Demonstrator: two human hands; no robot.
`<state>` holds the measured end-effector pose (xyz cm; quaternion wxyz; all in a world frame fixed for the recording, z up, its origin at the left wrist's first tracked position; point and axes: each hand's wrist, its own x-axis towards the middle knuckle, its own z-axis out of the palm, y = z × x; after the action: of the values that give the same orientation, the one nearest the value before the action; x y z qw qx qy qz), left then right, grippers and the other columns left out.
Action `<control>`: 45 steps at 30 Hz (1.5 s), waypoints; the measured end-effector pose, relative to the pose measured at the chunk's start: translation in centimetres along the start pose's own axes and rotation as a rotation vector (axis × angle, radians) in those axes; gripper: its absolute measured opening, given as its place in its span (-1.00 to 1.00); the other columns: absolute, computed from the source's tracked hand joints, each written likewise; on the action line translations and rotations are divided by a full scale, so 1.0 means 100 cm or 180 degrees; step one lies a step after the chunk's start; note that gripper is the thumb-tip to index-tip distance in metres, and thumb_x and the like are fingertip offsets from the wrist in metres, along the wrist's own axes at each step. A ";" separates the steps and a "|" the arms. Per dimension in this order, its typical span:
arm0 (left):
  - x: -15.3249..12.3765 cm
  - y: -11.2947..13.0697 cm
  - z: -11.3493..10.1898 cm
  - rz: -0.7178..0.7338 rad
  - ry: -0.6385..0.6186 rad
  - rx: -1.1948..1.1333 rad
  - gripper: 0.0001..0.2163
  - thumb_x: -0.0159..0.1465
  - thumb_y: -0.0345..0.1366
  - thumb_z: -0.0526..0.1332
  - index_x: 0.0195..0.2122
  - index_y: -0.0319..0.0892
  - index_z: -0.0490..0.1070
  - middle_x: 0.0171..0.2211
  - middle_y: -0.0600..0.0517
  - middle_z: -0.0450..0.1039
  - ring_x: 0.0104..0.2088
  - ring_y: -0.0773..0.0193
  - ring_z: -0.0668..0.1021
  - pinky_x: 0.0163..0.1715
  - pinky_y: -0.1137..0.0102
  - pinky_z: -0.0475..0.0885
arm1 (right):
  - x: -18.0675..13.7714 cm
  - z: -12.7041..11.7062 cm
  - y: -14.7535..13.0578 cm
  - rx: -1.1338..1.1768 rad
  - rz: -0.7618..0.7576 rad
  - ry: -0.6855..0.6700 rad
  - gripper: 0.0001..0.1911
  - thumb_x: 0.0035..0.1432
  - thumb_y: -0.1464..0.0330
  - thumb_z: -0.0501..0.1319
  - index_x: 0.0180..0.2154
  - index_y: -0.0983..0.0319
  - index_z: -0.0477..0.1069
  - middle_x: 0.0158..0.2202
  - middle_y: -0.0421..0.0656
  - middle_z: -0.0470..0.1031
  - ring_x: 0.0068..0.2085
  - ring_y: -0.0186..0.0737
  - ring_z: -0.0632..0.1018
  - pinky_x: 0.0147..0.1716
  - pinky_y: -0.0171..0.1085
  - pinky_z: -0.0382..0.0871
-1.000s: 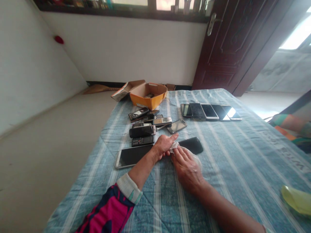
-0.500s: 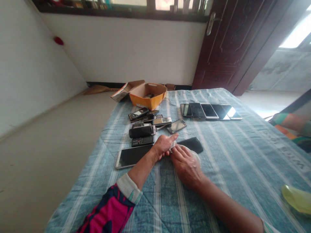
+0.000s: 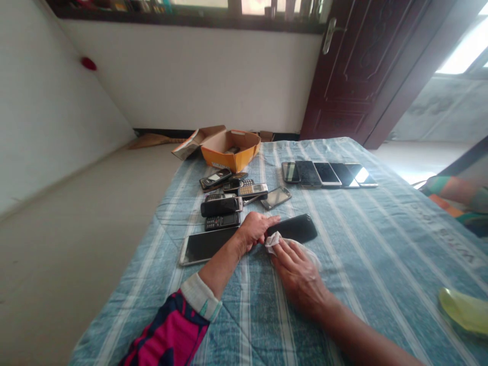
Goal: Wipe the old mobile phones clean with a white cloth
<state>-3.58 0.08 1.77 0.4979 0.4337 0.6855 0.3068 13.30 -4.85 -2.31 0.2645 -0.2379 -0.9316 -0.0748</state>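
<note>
My left hand [image 3: 256, 230] grips the left end of a black smartphone [image 3: 295, 229] that lies on the cloth-covered table, thumb along its upper edge. A crumpled white wipe [image 3: 273, 242] is in my right hand [image 3: 297, 268], its fingers pressing it at the phone's lower left edge. Part of the wipe is hidden under that hand. Just left of my left hand lies a larger white-framed phone [image 3: 206, 246], partly covered by my wrist. Beyond my hands is a grey phone [image 3: 276, 197].
Several old keypad phones [image 3: 223, 221] are heaped at the left, before an open orange cardboard box [image 3: 231, 152]. A row of smartphones [image 3: 327, 174] lies at the back right. A yellow-green object [image 3: 463, 311] is at the right edge of the striped cloth [image 3: 366, 284].
My right hand has moved slightly down and right with the wipe, uncovering more of the black smartphone's left part. My left thumb has lowered onto the phone's edge.
</note>
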 end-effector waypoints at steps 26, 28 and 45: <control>-0.004 0.004 0.005 -0.0017 0.0139 -0.0014 -0.74 0.19 -0.32 0.21 -0.63 -0.24 0.30 -0.88 0.21 0.15 -0.88 0.50 0.17 -0.84 0.57 -0.08 | -0.013 0.010 0.014 -0.0313 0.1055 0.0230 -0.58 0.19 0.58 -0.07 0.04 0.37 0.33 0.10 0.09 0.35 0.16 -0.04 0.33 0.09 -0.04 0.25; -0.004 0.005 0.005 -0.0023 0.0147 0.0010 -0.74 0.18 -0.30 0.22 -0.63 -0.24 0.30 -0.88 0.21 0.15 -0.88 0.51 0.18 -0.84 0.58 -0.07 | -0.004 0.011 -0.002 -0.0232 0.0844 0.0254 -0.60 0.19 0.57 -0.06 0.02 0.39 0.35 0.09 0.09 0.37 0.16 -0.03 0.31 0.10 -0.04 0.23; -0.002 0.004 0.005 -0.0039 0.0140 0.0059 -0.74 0.19 -0.28 0.22 -0.62 -0.25 0.32 -0.87 0.20 0.17 -0.87 0.50 0.20 -0.84 0.58 -0.06 | -0.003 0.014 0.008 -0.0061 0.1013 0.0186 -0.57 0.15 0.57 -0.04 0.03 0.35 0.36 0.10 0.06 0.36 0.17 -0.06 0.30 0.11 -0.03 0.21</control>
<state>-2.94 0.03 1.99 0.4805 0.4273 0.7017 0.3069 13.28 -3.93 -3.67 0.2977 -0.3827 -0.8733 -0.0477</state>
